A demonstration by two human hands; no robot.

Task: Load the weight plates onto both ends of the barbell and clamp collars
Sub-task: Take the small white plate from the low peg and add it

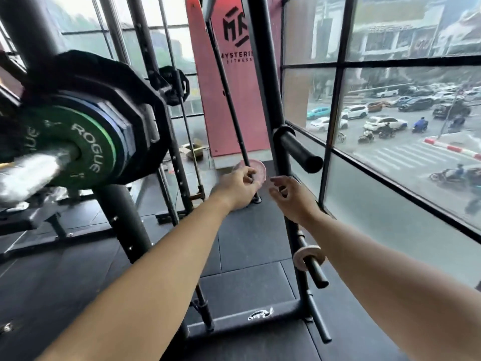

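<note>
The barbell sleeve [31, 173] juts toward me at the left, carrying a green ROGUE plate [86, 147], a blue plate and a large black plate [135, 105] behind it. My left hand [238, 187] is stretched forward and grips a small pink plate [257, 169] by its rim, in front of the rack upright. Just to the right of that plate, my right hand [291, 198] hovers with fingers apart and holds nothing. Another small pink plate [308, 256] sits on a low storage peg of the rack. No collar is visible.
A black storage rack upright [276, 126] with an empty thick peg [302, 152] stands ahead. The power rack post [122, 220] rises at the left, with a bench [39, 217] behind it. Large windows [390, 126] line the right side. Black rubber flooring [247, 243] lies below.
</note>
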